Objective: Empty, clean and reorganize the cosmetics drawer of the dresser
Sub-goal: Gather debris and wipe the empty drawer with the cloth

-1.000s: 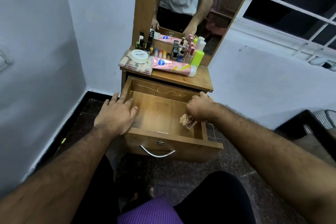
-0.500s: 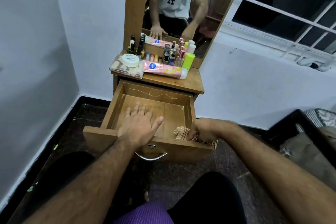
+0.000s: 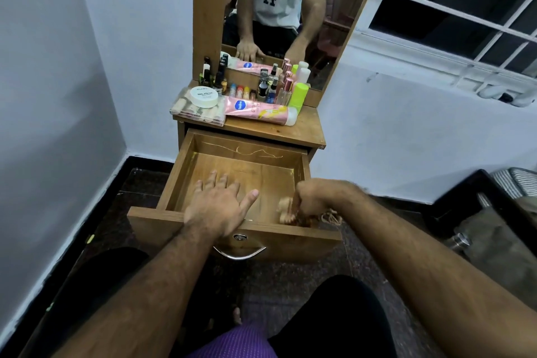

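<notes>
The drawer (image 3: 186, 180) of the dresser (image 3: 308, 132) stands pulled out, its wooden bottom bare. The left hand (image 3: 216, 205) lies flat over the front edge, fingers straight and spread, pressing on the drawer bottom and holding nothing. The right hand (image 3: 315, 200) is curled into a fist around a checked cloth (image 3: 286, 211) at the front right corner of the drawer; part of the cloth hangs over the right side wall. The cosmetics are on the dresser top below the mirror (image 3: 334, 9): a pink tube (image 3: 260, 110) lying flat, a white jar (image 3: 204, 96) on a clear case (image 3: 189, 113), a green bottle (image 3: 299, 93) and small bottles behind
</notes>
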A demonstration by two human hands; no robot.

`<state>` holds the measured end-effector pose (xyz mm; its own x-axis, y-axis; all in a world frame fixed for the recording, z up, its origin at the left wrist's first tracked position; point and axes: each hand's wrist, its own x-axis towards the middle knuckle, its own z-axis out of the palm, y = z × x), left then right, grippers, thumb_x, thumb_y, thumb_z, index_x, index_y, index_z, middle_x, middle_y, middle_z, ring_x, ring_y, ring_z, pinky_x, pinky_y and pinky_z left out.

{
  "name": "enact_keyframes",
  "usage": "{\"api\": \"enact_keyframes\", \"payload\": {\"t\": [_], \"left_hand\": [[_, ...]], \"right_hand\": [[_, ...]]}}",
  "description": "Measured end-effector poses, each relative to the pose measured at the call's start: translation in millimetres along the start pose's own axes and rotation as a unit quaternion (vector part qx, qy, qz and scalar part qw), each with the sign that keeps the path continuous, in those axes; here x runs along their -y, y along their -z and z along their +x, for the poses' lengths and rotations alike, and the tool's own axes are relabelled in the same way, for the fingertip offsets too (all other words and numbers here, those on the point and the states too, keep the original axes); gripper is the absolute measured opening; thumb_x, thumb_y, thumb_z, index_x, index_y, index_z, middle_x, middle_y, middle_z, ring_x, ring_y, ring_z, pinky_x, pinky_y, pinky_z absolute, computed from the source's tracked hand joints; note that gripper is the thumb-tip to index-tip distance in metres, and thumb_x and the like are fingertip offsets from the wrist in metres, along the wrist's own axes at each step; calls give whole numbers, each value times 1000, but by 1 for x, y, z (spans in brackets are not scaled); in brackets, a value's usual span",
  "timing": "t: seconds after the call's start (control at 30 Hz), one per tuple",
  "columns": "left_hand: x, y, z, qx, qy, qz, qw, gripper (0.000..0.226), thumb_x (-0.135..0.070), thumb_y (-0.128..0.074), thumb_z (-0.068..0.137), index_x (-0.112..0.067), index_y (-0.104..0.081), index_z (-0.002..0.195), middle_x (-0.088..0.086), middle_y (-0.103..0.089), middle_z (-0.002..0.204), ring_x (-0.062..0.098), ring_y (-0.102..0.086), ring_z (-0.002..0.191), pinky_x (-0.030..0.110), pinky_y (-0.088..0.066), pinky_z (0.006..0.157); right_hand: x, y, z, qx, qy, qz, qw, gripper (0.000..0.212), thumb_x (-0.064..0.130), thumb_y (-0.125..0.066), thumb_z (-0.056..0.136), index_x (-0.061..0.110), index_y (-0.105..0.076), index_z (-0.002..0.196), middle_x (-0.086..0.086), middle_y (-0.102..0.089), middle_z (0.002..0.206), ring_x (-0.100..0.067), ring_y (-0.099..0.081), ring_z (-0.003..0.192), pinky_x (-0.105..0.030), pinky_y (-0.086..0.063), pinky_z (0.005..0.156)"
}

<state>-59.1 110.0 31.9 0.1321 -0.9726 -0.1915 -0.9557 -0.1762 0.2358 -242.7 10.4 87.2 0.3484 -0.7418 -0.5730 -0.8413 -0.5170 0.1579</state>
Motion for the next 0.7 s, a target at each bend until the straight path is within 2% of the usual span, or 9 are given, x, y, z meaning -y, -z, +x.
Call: {"api": "enact_keyframes", "payload": {"t": [0.07, 0.13, 0.23, 0.3, 0.37, 0.43, 0.5, 0.6, 0.7], "left_hand": [[-1, 0, -1, 1, -3, 2, 1000, 87, -73, 6, 88, -26, -21, 155, 4, -10, 164, 22, 3, 152, 47, -1, 122], [-1, -1, 0, -6, -2, 3, 1000, 86, -73, 5, 88, -26, -22, 155, 4, -11, 164, 22, 2, 152, 47, -2, 123], [0, 0, 0, -4, -2, 3, 1000, 85, -72, 4, 90, -25, -22, 155, 4, -13, 164, 22, 1, 152, 47, -3, 123], [0, -1, -1, -6, -2, 1, 1000, 84, -72, 3, 90, -25, -23, 155, 4, -13, 164, 22, 1, 152, 47, -3, 123], [0, -2, -1, -10, -1, 0, 1000, 84, -72, 3, 90, -26, -24, 155, 4, -14, 164, 22, 1, 152, 46, -3, 123], [0, -3, 0, -12, -1, 0, 1000, 84, -72, 3, 90, -26, -23, 155, 4, -15, 164, 21, 0, 152, 46, -3, 123], [1, -3, 1, -11, -2, 1, 1000, 83, -71, 3, 90, -26, -23, 155, 4, -16, 164, 22, 0, 152, 46, -4, 123], [1, -3, 1, -11, -1, -1, 1000, 83, -72, 3, 91, -26, -24, 155, 4, -16, 164, 22, 0, 152, 46, -3, 123], [1, -3, 0, -5, -1, 2, 1000, 83, -72, 3, 90, -26, -23, 155, 4, -16, 164, 22, 0, 152, 46, -3, 122]], "right_hand": [[14, -4, -10, 40, 7, -54, 998, 9, 22, -60, 90, 15, -63, 86, 2, -60, 78, -14, -56, 71, -30, -46, 65], [24, -5, -8, 34, -2, -129, 991, 9, 17, -58, 91, 13, -62, 85, 2, -56, 75, -14, -55, 67, -30, -44, 63], [31, -9, 10, 43, -14, -218, 975, 17, 19, -63, 92, 15, -67, 108, -2, -59, 94, -20, -53, 93, -34, -41, 77], [33, -14, 23, 40, -24, -276, 960, 27, 28, -67, 92, 21, -64, 118, -2, -61, 116, -23, -49, 114, -39, -36, 95], [34, -21, 37, 25, -39, -326, 944, 35, 39, -68, 91, 24, -62, 123, -1, -61, 126, -24, -46, 126, -42, -32, 104], [30, -21, 48, -22, -52, -336, 940, 40, 49, -67, 89, 25, -64, 120, -1, -63, 122, -25, -51, 120, -43, -36, 102], [20, -14, 57, -86, -74, -298, 948, 39, 50, -64, 90, 24, -65, 119, -2, -65, 120, -25, -55, 114, -42, -40, 98], [4, 8, 67, -151, -101, -237, 954, 35, 38, -51, 98, 23, -61, 128, -7, -60, 129, -27, -53, 117, -45, -41, 96], [-2, 21, 75, -159, -117, -213, 957, 34, 30, -49, 100, 20, -59, 131, -10, -57, 129, -30, -52, 119, -47, -42, 97]]}}
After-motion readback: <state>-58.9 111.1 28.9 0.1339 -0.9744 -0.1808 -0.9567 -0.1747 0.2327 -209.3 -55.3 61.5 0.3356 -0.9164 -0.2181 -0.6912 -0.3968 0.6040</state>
